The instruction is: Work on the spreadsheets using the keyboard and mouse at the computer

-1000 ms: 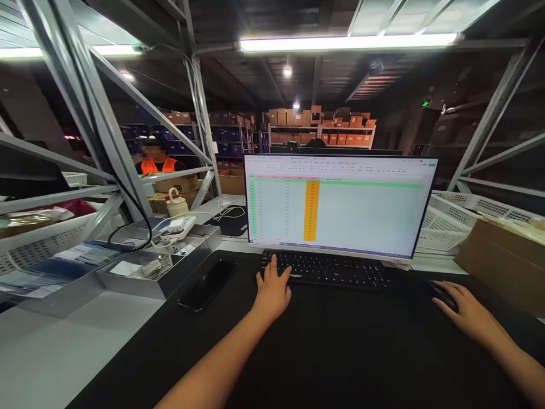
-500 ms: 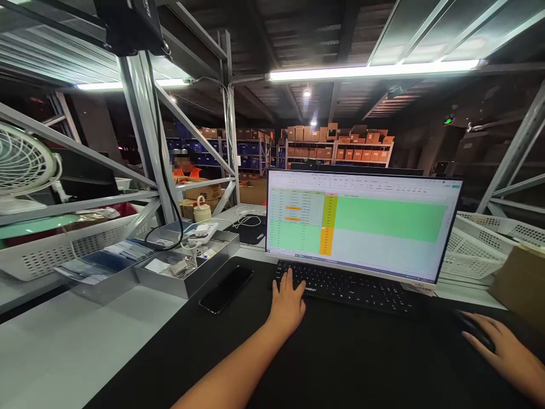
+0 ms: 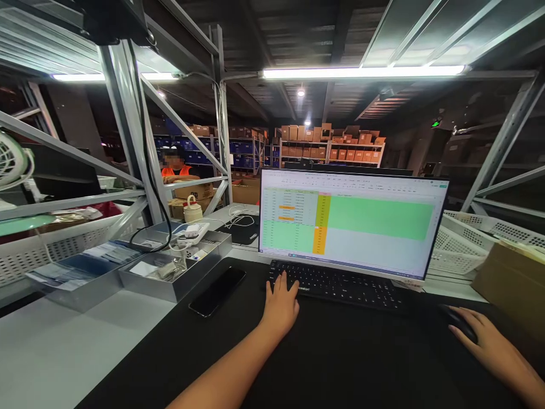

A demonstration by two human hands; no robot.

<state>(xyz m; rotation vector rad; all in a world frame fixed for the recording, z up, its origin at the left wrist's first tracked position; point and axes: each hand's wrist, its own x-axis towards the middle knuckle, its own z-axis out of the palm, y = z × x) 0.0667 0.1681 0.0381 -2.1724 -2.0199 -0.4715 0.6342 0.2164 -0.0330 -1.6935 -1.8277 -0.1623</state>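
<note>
My left hand (image 3: pixel 281 304) lies flat on the left end of a black keyboard (image 3: pixel 340 284), fingers stretched over the keys. My right hand (image 3: pixel 489 341) rests on a black mouse (image 3: pixel 457 321) at the right, fingers draped over it. Behind the keyboard stands a monitor (image 3: pixel 353 221) showing a spreadsheet with green rows and an orange column. Keyboard, mouse and both forearms are on a black desk mat (image 3: pixel 332 363).
A black phone (image 3: pixel 217 291) lies left of the keyboard. Grey metal trays (image 3: pixel 170 272) with small parts sit at the left, under a metal rack upright (image 3: pixel 128 136). White perforated baskets (image 3: pixel 460 244) and a cardboard box (image 3: pixel 511 284) are at the right. A person in an orange vest (image 3: pixel 172 167) sits behind.
The spreadsheet has scrolled: a big green block now fills the upper part of the screen. The view shifted up and sideways. Both hands stay on the keyboard and mouse.
</note>
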